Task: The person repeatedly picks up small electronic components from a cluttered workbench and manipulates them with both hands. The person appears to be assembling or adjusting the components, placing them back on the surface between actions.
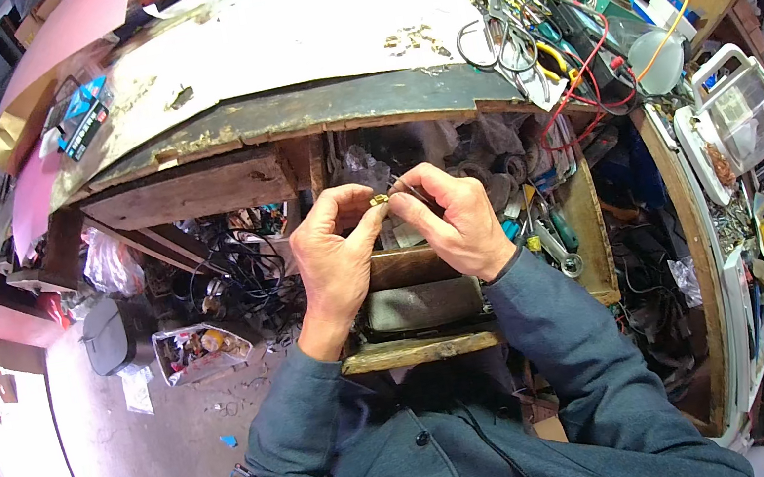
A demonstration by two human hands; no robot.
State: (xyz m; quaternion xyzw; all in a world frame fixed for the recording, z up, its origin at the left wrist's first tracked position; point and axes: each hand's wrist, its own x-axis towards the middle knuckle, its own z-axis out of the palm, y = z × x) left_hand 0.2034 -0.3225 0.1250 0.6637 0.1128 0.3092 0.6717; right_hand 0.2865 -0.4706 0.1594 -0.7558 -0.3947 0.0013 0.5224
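Above an open wooden drawer [420, 350], both hands are close together at chest height. Between the thumb and forefinger of my left hand [332, 251] is a small brass-coloured metal piece [379, 200], its exact kind too small to tell. My right hand [452, 224] is closed in a pinch right beside it, fingertips nearly touching the left ones. A thin dark sliver shows at the right fingertips, but what they grip is mostly hidden. Beneath the hands, a grey oblong case [425, 305] lies in the drawer's front part.
Behind the drawer runs a worn workbench [282, 114] with a white sheet [290, 38]. Tangled test leads [590, 71] and pliers [556, 61] crowd its right end. Hand tools [557, 241] fill the drawer's right side. A box of odds and ends [203, 352] stands on the floor at left.
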